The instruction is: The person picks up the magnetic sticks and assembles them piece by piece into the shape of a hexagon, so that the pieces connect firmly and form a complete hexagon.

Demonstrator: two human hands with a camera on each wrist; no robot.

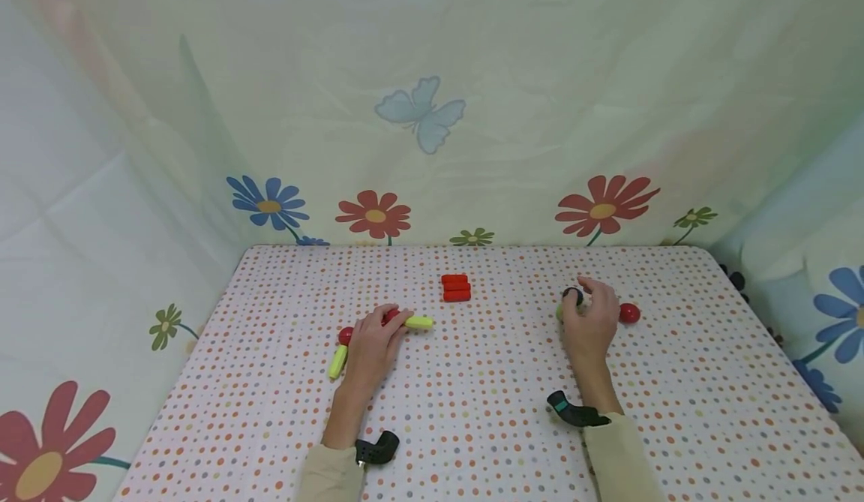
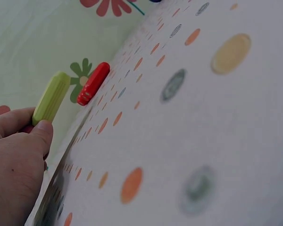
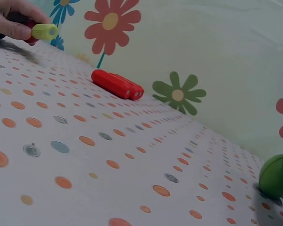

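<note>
The left hand [image 1: 374, 344] has a narrow grip on a toy piece: thumb and fingers pinch a yellow-green ribbed rod [image 1: 418, 323] at its near end, where it seems to meet a red ball [image 1: 390, 314] tucked under the fingers. The left wrist view shows the rod [image 2: 52, 97] sticking out past the thumb, tilted up off the worktop [image 1: 472, 412]. A second red ball [image 1: 346, 335] and another yellow-green rod [image 1: 337, 362] lie at about eight o'clock from that hand, touching or nearly touching each other.

The right hand [image 1: 590, 322] curls over a small dark ball [image 1: 572, 294] at its fingertips, with a green piece [image 3: 276, 176] just beside it; whether the fingers truly clamp the ball or only rest on it is hard to tell, though the grip looks closed around it. A loose red ball [image 1: 629, 312] sits at three o'clock from that hand, just beside it.

Between the hands, toward twelve o'clock, a small stack of red rods [image 1: 456, 287] lies untouched, well apart from both.

By my judgement the step in hand is joining rods and balls into a chain: the left hand seems to be seating a rod on a ball. The next move would call for steady alignment of rod end and ball socket, then a firm straight push.
</note>
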